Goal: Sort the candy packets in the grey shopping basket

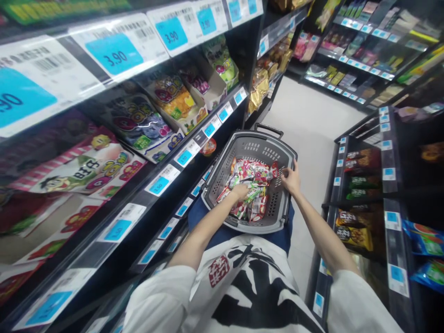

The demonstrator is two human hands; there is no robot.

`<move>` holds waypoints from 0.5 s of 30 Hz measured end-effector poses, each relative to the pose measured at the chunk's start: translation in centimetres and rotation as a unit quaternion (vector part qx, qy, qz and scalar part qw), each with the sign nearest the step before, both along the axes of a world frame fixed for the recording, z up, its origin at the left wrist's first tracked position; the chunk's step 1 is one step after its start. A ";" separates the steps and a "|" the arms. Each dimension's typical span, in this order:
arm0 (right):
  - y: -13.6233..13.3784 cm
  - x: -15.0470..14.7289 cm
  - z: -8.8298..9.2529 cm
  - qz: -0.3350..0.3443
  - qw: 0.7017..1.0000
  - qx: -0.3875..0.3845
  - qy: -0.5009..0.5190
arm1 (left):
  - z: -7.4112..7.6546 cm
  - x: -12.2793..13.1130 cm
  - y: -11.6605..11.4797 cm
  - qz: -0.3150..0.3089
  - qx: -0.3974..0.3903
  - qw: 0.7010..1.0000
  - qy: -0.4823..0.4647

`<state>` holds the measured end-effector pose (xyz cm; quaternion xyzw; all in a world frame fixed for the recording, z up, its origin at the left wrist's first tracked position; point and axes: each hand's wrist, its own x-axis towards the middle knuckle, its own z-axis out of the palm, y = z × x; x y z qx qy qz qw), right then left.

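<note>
A grey plastic shopping basket (277, 203) with slotted walls rests against my lap, its black handle folded to the far side. Several small, shiny snack packets (255, 170) in red, white and green lie in the bottom of it. My left hand (241, 190) reaches inside with its fingers closed at a green-and-white packet (255, 194) on the pile; the fingertips are partly hidden. At the basket's right side, my right hand (291, 179) grips the rim, with the thumb inside and the other fingers curled over the edge.
Close on the left runs a shelf of bagged candy (79, 166) in open cartons, edged with price tags (121, 229). A lower shelf unit (362, 185) with snack bags stands on the right. Pale floor (308, 111) leads to more shelves (367, 46) at the back.
</note>
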<state>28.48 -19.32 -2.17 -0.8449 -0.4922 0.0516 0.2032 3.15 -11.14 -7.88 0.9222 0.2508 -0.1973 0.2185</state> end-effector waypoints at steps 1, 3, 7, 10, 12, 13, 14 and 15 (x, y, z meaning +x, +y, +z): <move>0.0 0.0 -0.1 0.000 1.000 0.000 -0.002 | -0.2 -0.2 0.2 0.005 -0.006 1.000 0.007; 0.0 0.0 -0.4 -0.003 1.000 -0.004 -0.008 | -0.6 -0.4 0.2 0.014 -0.023 0.999 0.018; -0.1 -0.3 -0.6 -0.012 1.000 -0.012 -0.009 | -1.4 -0.1 -0.7 0.052 -0.049 0.997 0.006; -0.1 -0.6 -0.5 -0.014 1.000 -0.013 -0.009 | -1.6 0.3 -1.2 0.098 -0.068 0.992 -0.032; -0.2 -0.9 -0.2 -0.005 1.000 -0.010 -0.014 | -1.2 0.3 -0.8 0.131 -0.086 0.985 -0.078; -0.3 -1.1 -0.1 0.006 1.000 -0.006 -0.018 | -0.9 0.2 -0.4 0.148 -0.098 0.978 -0.107; -0.4 -1.4 0.1 0.018 1.000 -0.002 -0.023 | -0.5 0.0 0.1 0.166 -0.112 0.970 -0.140; -0.5 -1.8 0.2 0.035 0.999 0.002 -0.032 | 0.0 -0.1 0.7 0.183 -0.129 0.958 -0.177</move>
